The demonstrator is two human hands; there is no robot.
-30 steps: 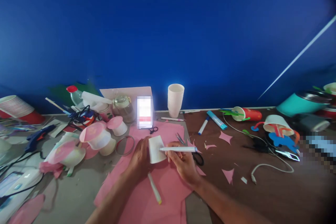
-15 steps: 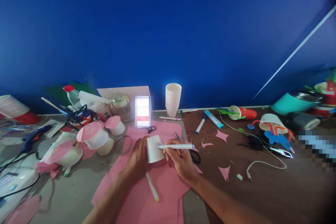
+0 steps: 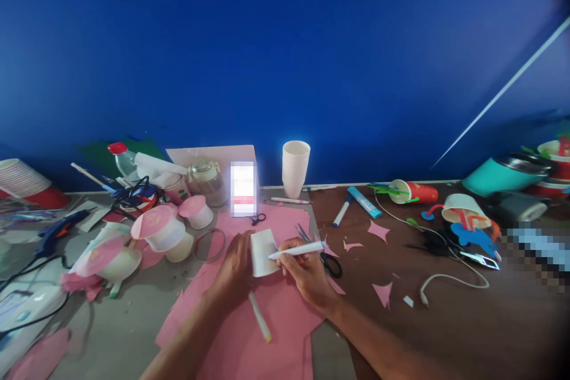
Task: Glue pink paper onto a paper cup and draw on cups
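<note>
A white paper cup [image 3: 263,253] lies on its side over pink paper [image 3: 249,350], and my left hand [image 3: 237,261] grips it from the left. In my right hand [image 3: 303,270] is a white marker [image 3: 303,249], pinched between the fingers, its tip against the cup's side. Any drawn mark is too faint to make out. Below the cup rests another white marker [image 3: 259,317] with a yellow end. Black-handled scissors [image 3: 331,263] lie just right of my right hand, partly hidden by it.
Behind the paper stand a lit phone [image 3: 243,189], a glass jar [image 3: 206,183] and a stack of white cups [image 3: 295,169]. Pink-topped cups [image 3: 158,230] and a glue gun [image 3: 57,234] crowd the left. Paper scraps [image 3: 378,231], a cable and a red cup [image 3: 421,192] are on the right.
The marker in my right hand has tilted, its back end rising and its tip shifting slightly lower on the cup. The whole view has shifted slightly.
</note>
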